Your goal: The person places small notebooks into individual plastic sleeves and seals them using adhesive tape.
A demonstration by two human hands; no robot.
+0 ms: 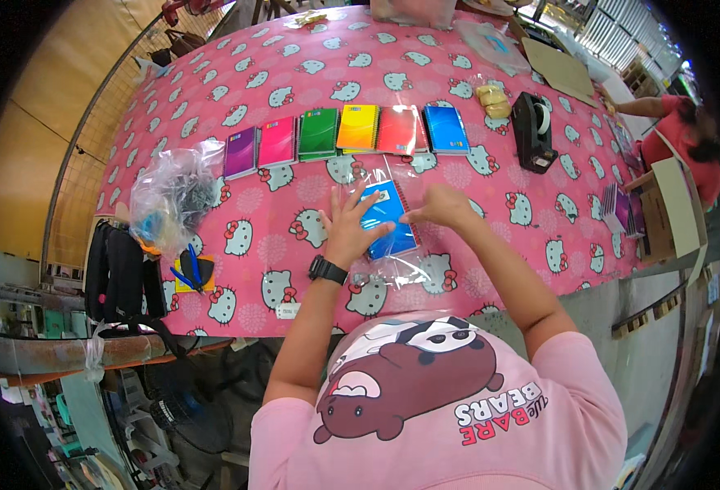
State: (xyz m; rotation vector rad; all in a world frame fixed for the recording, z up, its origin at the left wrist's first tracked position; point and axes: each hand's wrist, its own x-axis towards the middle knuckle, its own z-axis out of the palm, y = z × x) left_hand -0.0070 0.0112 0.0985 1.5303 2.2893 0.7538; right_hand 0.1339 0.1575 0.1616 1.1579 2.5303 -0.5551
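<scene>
A blue spiral notebook [401, 242] lies before me inside a clear plastic bag [399, 269] that reaches past its ends. Fingers spread, my left hand [353, 224] rests flat over its left side. At its spiral edge on the right, my right hand [443, 206] has its fingers curled together by the plastic; what is between the fingertips is hidden. Beyond my hands spiral notebooks form a row: purple [240, 153], pink [278, 143], green [318, 133], yellow [358, 128], red [397, 131] and blue [445, 131].
Crumpled clear plastic [178, 186] and blue-handled pliers [191, 269] sit on the left, beside a black bag [123, 273]. A black tape dispenser [533, 135] and tape rolls [494, 101] stand at right. Farther right, another person [682, 135] is near an open carton [672, 204].
</scene>
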